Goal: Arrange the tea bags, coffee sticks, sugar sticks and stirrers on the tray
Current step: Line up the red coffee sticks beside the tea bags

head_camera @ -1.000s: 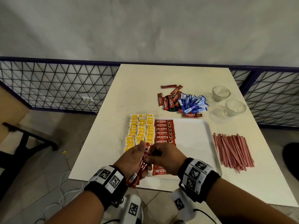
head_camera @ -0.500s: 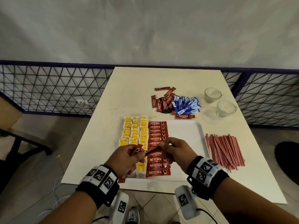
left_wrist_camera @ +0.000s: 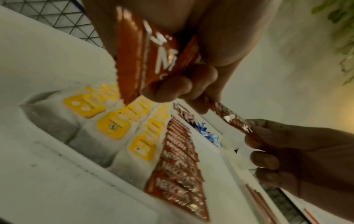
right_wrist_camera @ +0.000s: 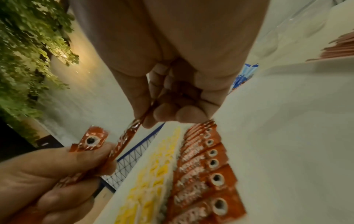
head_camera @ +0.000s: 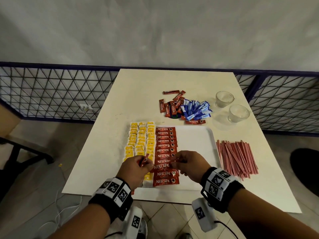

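A white tray (head_camera: 195,145) holds rows of yellow tea bags (head_camera: 140,140) on its left and a column of red coffee sticks (head_camera: 165,145) beside them. My left hand (head_camera: 136,167) grips a small bunch of coffee sticks (left_wrist_camera: 145,57) above the tray's near left part. My right hand (head_camera: 186,163) pinches the far end of one coffee stick (right_wrist_camera: 132,133) that spans between both hands, just over the column. Loose coffee sticks (head_camera: 170,107), blue sugar sticks (head_camera: 196,111) and red stirrers (head_camera: 236,157) lie on the table off the tray.
Two glass cups (head_camera: 224,99) (head_camera: 239,113) stand at the table's (head_camera: 138,94) far right. The stirrers lie right of the tray. A metal mesh fence (head_camera: 51,94) runs behind and left of the table. The tray's right half is bare white.
Both hands moved forward over the coffee column. The right hand has drawn one stick sideways out of the left hand's bunch and now holds it level between the hands.
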Tool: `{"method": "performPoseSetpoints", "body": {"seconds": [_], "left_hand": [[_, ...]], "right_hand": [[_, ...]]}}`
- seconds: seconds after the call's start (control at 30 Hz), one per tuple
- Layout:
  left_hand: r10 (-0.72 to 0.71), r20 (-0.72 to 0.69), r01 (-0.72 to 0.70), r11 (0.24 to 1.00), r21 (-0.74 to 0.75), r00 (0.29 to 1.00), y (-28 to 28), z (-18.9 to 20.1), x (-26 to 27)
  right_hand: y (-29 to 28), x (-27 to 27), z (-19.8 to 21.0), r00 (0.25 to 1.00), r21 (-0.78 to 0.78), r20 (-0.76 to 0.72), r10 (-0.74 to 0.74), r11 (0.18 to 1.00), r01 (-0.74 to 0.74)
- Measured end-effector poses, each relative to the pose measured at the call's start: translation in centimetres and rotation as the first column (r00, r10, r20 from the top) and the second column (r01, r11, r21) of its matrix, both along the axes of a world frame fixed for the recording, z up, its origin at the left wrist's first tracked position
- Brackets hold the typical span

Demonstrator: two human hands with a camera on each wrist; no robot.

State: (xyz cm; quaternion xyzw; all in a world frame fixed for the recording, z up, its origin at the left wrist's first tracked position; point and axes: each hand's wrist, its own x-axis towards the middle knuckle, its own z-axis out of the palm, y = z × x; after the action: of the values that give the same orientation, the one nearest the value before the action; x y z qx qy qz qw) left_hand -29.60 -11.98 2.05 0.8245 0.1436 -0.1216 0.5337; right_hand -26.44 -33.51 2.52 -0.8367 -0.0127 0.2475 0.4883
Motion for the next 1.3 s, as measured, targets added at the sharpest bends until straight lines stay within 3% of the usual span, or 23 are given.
{"method": "performPoseSetpoints", "body": {"seconds": [0.13,0.43,0.67,0.8,0.9,1.1,1.3], "left_hand": [[-0.024,-0.034,0.028,0.991,0.132,0.999,1.4,-1.1,-0.6],[-0.019,-0.075,0.026,0.996,0.087,0.997,2.8,-1.2,-1.6],[0.012,-0.091,-0.008,0.999,0.042,0.996,3.2,-0.9,-2.0],[0.036,-0.102,-0.037,0.999,0.000,0.994,3.4,-0.9,-2.2],[0.046,-0.107,-0.048,0.999,-0.021,0.993,3.5,-0.8,-2.5],[0.080,-0.110,-0.081,0.997,-0.005,0.991,4.0,-0.9,-2.7],[0.085,-0.102,-0.087,0.996,-0.021,0.991,4.1,-0.9,-2.7]], "right_hand": [[-1.2,-0.6,-2.2,0.994,-0.136,-0.111,-0.006,0.991,-0.009],[-0.3,-1.9,-4.9,0.983,-0.261,-0.182,0.011,0.963,-0.060],[0.2,-2.0,-4.9,0.992,-0.436,-0.061,0.111,0.891,-0.127],[1.1,-1.8,-4.7,0.940,-0.460,0.060,0.336,0.845,-0.273],[2.0,-1.6,-5.0,0.891,-0.498,0.068,0.450,0.788,-0.360],[2.9,-1.3,-4.9,0.852,-0.576,0.038,0.521,0.709,-0.408],[3.6,-1.4,-4.9,0.857,-0.613,0.026,0.515,0.685,-0.393]]}}
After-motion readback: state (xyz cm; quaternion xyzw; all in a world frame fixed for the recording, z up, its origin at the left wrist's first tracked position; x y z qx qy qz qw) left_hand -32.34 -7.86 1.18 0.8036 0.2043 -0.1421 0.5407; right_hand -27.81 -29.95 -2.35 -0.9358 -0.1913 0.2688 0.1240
